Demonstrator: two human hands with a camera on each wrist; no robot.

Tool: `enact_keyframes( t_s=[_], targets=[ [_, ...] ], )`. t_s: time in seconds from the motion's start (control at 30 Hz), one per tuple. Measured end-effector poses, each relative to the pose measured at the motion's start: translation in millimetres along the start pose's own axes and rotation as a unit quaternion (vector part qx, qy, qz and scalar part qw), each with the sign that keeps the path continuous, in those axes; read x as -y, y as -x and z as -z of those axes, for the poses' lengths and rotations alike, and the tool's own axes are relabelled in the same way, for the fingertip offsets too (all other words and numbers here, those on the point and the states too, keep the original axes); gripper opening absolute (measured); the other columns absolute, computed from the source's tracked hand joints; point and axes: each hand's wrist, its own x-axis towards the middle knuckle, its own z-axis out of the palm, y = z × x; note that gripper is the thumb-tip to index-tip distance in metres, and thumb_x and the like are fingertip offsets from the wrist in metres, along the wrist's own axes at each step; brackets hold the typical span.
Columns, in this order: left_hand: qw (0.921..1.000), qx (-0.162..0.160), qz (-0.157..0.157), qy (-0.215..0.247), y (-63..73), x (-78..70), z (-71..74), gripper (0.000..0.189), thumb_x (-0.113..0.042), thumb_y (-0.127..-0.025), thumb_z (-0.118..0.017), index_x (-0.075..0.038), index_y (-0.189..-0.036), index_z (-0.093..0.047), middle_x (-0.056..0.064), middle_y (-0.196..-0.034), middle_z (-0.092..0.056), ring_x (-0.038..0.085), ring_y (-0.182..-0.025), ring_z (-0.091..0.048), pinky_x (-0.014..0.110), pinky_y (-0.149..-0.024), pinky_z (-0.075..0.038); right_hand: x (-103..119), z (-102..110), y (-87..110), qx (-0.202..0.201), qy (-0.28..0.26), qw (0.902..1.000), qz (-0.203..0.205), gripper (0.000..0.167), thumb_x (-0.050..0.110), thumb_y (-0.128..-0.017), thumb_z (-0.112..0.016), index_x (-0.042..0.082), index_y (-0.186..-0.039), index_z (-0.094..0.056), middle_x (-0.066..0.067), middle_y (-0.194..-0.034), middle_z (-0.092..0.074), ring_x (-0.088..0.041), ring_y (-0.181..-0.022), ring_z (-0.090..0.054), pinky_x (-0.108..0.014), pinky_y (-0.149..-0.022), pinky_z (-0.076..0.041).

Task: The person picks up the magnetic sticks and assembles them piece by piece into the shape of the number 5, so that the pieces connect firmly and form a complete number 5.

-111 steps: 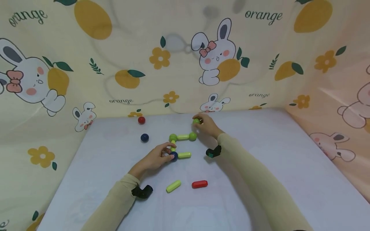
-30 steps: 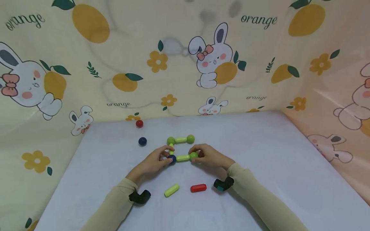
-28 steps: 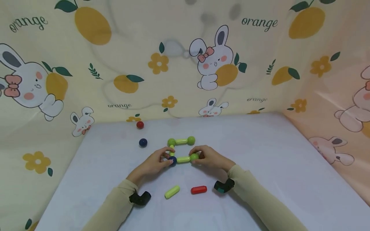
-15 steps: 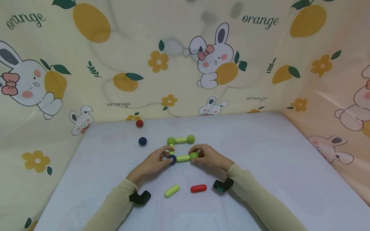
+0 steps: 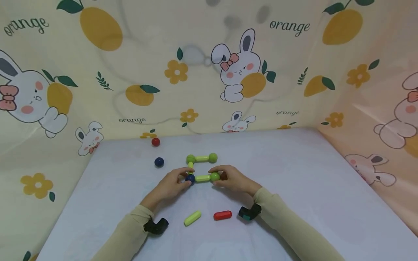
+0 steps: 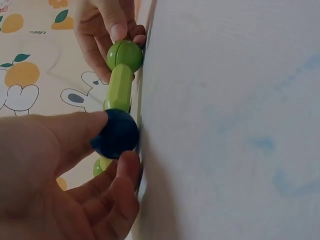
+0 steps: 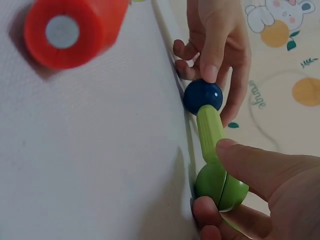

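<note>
A shape of green balls, yellow-green rods and one dark blue ball lies on the white table, its right side unjoined. My left hand [image 5: 168, 185] pinches the dark blue ball [image 5: 190, 178] at the near left corner, thumb in front. My right hand [image 5: 236, 179] pinches a green ball [image 5: 214, 177] touching the right end of the near rod [image 5: 203, 178]. Another rod [image 5: 191, 166], partly covered by left fingers, runs back to a green ball [image 5: 190, 158]. From there the far rod [image 5: 201, 158] reaches another green ball [image 5: 213, 157].
A loose yellow-green rod [image 5: 192, 218] and a red rod [image 5: 222, 215] lie nearer the person; the red one shows a pale round end [image 7: 62, 31]. Farther left are a loose blue ball [image 5: 159, 162] and a red ball [image 5: 155, 141]. Patterned cloth [image 5: 183, 90] backs the table.
My right hand has brought a green ball from the back of the table to the near rod's right end. The left hand keeps its hold; over the last second both stay nearly still.
</note>
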Motion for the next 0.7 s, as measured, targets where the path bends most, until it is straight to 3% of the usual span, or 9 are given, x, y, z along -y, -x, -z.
enact_keyframes(
  t_s=[0.33, 0.53, 0.7],
  targets=[
    [0.9998, -0.018, -0.001, 0.005, -3.1, -0.6, -0.9, 0.041, -0.019, -0.098, -0.066, -0.027, -0.137, -0.059, 0.009, -0.127, -0.064, 0.015, -0.069, -0.051, 0.028, -0.062, -0.041, 3.0, 3.2, -0.8, -0.006, 0.009, 0.9999, -0.003, 0.041, 0.017, -0.094, -0.073, 0.009, -0.133, -0.063, -0.007, -0.117, -0.067, -0.014, -0.079, -0.056, -0.023, -0.07, -0.048],
    [0.9999, -0.008, 0.01, 0.001, -2.8, 3.4, -2.0, 0.041, -0.019, -0.099, -0.065, -0.028, -0.138, -0.059, 0.008, -0.127, -0.063, 0.016, -0.074, -0.051, 0.029, -0.064, -0.041, 3.1, 1.6, -0.4, -0.001, 0.003, 1.0, -0.001, 0.042, 0.016, -0.095, -0.072, 0.007, -0.135, -0.062, -0.01, -0.122, -0.067, -0.012, -0.079, -0.056, -0.022, -0.07, -0.048],
    [1.0, -0.002, 0.0, -0.002, -2.6, 3.4, -1.5, 0.04, -0.019, -0.099, -0.065, -0.027, -0.138, -0.06, 0.009, -0.127, -0.063, 0.016, -0.075, -0.051, 0.029, -0.064, -0.041, 4.1, 2.0, 0.8, -0.005, 0.003, 1.0, -0.007, 0.042, 0.018, -0.094, -0.072, 0.008, -0.134, -0.062, -0.009, -0.126, -0.067, -0.013, -0.083, -0.058, -0.023, -0.074, -0.05]
  ],
)
